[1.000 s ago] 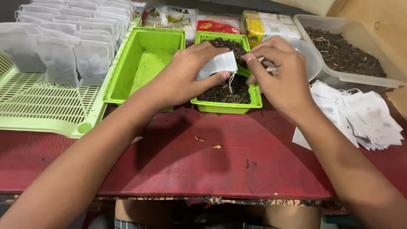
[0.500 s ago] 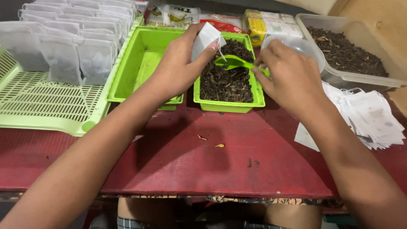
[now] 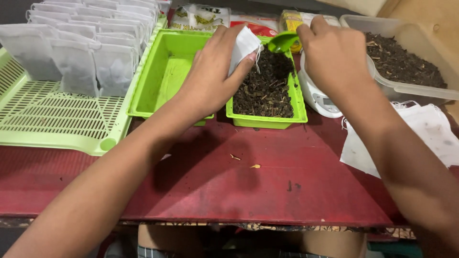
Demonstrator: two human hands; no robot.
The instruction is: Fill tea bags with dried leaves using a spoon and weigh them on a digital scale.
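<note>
My left hand [image 3: 213, 79] holds a small white filter bag [image 3: 244, 45] upright over a green tray of dark dried leaves [image 3: 265, 93]. My right hand [image 3: 334, 57] grips a green scoop [image 3: 283, 42], whose bowl sits right beside the bag's mouth. An empty green tray [image 3: 165, 81] lies under my left wrist.
A pale green slotted rack [image 3: 52, 119] at left carries several filled white bags [image 3: 76, 52]. A clear tub of dried leaves [image 3: 406, 62] stands at back right, a white scale [image 3: 318, 98] in front of it. Empty white bags [image 3: 420, 138] are piled at right. Packets [image 3: 201, 16] lie behind.
Both hands have lifted away from the leaf tray. The bag now stands upright, and the scoop has come up out of the leaves to the bag's mouth.
</note>
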